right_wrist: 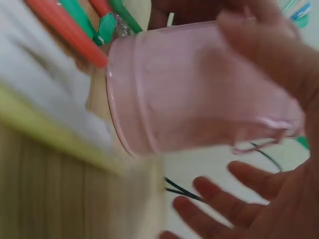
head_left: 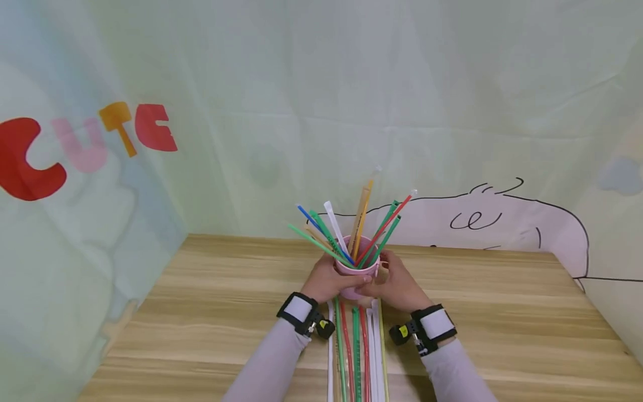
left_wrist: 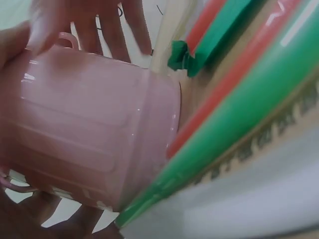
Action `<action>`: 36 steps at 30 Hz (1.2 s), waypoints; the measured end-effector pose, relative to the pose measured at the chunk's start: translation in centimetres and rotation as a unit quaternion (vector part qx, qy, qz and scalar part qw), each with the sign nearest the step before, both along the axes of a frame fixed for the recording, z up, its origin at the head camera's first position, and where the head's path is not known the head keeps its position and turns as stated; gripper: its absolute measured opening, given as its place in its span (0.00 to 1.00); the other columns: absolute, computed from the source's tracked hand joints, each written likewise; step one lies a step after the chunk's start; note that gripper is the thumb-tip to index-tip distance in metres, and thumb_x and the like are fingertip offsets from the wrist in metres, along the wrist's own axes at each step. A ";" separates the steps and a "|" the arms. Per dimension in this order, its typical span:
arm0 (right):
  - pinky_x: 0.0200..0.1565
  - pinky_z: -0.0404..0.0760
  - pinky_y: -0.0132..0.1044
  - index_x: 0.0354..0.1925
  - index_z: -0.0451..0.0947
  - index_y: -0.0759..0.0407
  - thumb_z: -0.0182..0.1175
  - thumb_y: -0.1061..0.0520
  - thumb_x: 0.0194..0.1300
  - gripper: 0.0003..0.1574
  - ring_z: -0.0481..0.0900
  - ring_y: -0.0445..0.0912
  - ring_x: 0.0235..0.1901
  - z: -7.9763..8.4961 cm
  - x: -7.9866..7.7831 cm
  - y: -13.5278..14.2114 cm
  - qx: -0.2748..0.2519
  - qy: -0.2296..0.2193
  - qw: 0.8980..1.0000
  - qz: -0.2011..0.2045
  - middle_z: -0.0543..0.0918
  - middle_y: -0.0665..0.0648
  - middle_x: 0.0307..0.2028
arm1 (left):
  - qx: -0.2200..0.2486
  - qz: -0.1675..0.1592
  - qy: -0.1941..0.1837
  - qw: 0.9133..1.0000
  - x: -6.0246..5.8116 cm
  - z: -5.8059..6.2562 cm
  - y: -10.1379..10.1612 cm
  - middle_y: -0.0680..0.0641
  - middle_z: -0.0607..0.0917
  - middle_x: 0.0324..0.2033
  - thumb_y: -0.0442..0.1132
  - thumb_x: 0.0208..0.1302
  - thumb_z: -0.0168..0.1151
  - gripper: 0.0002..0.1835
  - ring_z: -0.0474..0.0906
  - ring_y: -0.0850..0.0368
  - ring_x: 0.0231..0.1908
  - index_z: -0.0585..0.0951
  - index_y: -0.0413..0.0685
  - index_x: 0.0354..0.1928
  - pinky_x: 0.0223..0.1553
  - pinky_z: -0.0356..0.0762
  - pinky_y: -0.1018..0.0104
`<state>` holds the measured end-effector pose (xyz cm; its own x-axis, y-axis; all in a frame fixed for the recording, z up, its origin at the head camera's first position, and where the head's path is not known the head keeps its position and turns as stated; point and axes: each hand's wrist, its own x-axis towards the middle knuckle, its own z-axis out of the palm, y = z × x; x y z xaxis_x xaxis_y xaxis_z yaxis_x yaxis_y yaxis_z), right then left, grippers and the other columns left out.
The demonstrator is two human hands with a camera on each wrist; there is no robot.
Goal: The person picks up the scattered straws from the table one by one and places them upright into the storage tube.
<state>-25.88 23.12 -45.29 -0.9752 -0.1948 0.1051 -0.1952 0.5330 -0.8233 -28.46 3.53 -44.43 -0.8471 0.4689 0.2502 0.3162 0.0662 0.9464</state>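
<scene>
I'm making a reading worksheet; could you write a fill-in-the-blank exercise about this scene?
The left hand holds a bucket of straws; the bucket's colour is ___.
The table under the loose straws has a ___-grain surface.
The letters at left spell ___.
The visible wristbands number ___.

Missing words: pink; wood; CUTE; two.

On the left part of the wall cloth (head_left: 351, 100), the word CUTE (head_left: 89, 162) can be read, its letters being red, pink, orange and red. In the left wrist view, dark printing runs along a brown straw (left_wrist: 259, 148), too blurred to read.
</scene>
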 end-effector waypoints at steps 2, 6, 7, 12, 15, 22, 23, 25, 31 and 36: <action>0.55 0.72 0.60 0.66 0.60 0.59 0.74 0.41 0.50 0.53 0.67 0.57 0.57 0.6 1.2 0.7 0.053 -0.021 0.998 -0.034 0.69 0.63 0.60 | 0.001 0.005 -0.007 1.000 0.0 -0.1 0.1 0.44 0.75 0.59 0.39 0.51 0.75 0.44 0.71 0.55 0.57 0.63 0.49 0.69 0.60 0.69 0.47; 0.36 0.80 0.46 0.50 0.75 0.62 0.70 0.47 0.54 0.30 0.76 0.51 0.38 1.4 3.6 1.3 0.133 -0.039 0.988 -0.067 0.80 0.60 0.41 | 0.002 0.015 -0.009 1.000 -0.4 -0.9 0.2 0.48 0.77 0.57 0.42 0.50 0.76 0.43 0.71 0.57 0.55 0.65 0.54 0.68 0.59 0.70 0.45; 0.32 0.78 0.43 0.44 0.77 0.61 0.70 0.48 0.55 0.24 0.75 0.48 0.33 1.3 4.2 1.3 0.151 -0.042 0.985 -0.071 0.80 0.58 0.36 | 0.000 0.018 -0.009 1.000 -0.7 -1.2 0.3 0.50 0.77 0.57 0.43 0.50 0.76 0.43 0.71 0.58 0.55 0.66 0.56 0.68 0.59 0.70 0.45; 0.23 0.71 0.38 0.28 0.77 0.54 0.71 0.50 0.53 0.14 0.71 0.44 0.22 0.1 6.1 0.6 0.209 -0.057 0.974 -0.066 0.77 0.51 0.22 | -0.008 0.022 -0.011 1.000 -1.9 -2.6 0.3 0.57 0.77 0.57 0.48 0.49 0.77 0.42 0.70 0.62 0.55 0.66 0.68 0.66 0.59 0.71 0.48; 0.21 0.70 0.38 0.25 0.76 0.54 0.72 0.50 0.50 0.15 0.70 0.44 0.21 -0.6 6.7 0.2 0.230 -0.049 0.970 -0.068 0.76 0.50 0.21 | -0.006 0.020 -0.009 1.000 -2.1 -3.0 0.3 0.56 0.76 0.57 0.48 0.48 0.78 0.43 0.70 0.61 0.56 0.66 0.69 0.66 0.60 0.70 0.48; 0.15 0.61 0.35 0.14 0.74 0.52 0.71 0.50 0.48 0.17 0.67 0.42 0.14 -1.2 7.0 -0.2 0.259 -0.035 0.960 -0.100 0.71 0.48 0.14 | -0.018 0.026 -0.008 0.999 -2.0 -3.1 0.5 0.59 0.77 0.56 0.50 0.47 0.78 0.43 0.70 0.64 0.55 0.66 0.71 0.66 0.59 0.70 0.50; 0.14 0.59 0.34 0.12 0.73 0.51 0.70 0.50 0.48 0.18 0.65 0.42 0.13 -1.3 7.0 -0.3 0.261 -0.036 0.959 -0.104 0.70 0.47 0.12 | -0.017 0.026 -0.009 0.999 -1.9 -3.0 0.5 0.60 0.77 0.56 0.50 0.47 0.78 0.43 0.70 0.64 0.54 0.66 0.70 0.66 0.59 0.71 0.50; 0.12 0.54 0.33 0.08 0.71 0.51 0.69 0.49 0.48 0.22 0.64 0.41 0.11 -1.3 7.0 -0.3 0.265 -0.041 0.957 -0.111 0.67 0.45 0.09 | -0.017 0.026 -0.011 0.999 -1.8 -2.9 0.5 0.61 0.77 0.55 0.49 0.47 0.78 0.43 0.71 0.65 0.54 0.67 0.70 0.66 0.59 0.71 0.51; 0.14 0.62 0.33 0.13 0.75 0.53 0.68 0.48 0.50 0.18 0.67 0.42 0.12 -0.5 6.6 1.2 0.223 -0.051 0.967 -0.117 0.71 0.47 0.11 | -0.003 0.019 -0.012 1.000 -0.8 -1.6 0.3 0.55 0.78 0.56 0.44 0.49 0.77 0.42 0.72 0.61 0.54 0.67 0.62 0.67 0.58 0.71 0.48; 0.19 0.76 0.36 0.27 0.77 0.61 0.61 0.54 0.59 0.11 0.75 0.45 0.17 3.6 6.5 3.9 0.122 -0.056 0.982 -0.129 0.78 0.54 0.17 | 0.001 0.011 -0.008 1.000 0.4 0.2 -0.1 0.45 0.77 0.58 0.40 0.51 0.76 0.42 0.71 0.53 0.56 0.66 0.51 0.68 0.58 0.70 0.45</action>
